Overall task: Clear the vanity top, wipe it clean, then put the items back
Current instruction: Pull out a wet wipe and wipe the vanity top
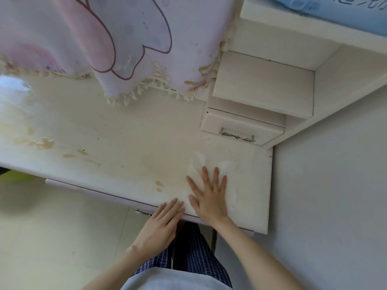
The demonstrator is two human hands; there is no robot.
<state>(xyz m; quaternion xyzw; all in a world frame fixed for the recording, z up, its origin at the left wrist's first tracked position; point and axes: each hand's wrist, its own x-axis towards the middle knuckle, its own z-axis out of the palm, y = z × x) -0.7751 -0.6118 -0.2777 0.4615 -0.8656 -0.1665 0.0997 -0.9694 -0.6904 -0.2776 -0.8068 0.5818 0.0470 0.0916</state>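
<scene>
On the stained vanity top (129, 130), right hand (209, 195) presses flat a wipe (198, 162), grip released.

White wipe (211, 174) lay flat, crumpled, near front right corner of cream bench (129, 132); bench surface bore yellowish stains along front and left.
</scene>
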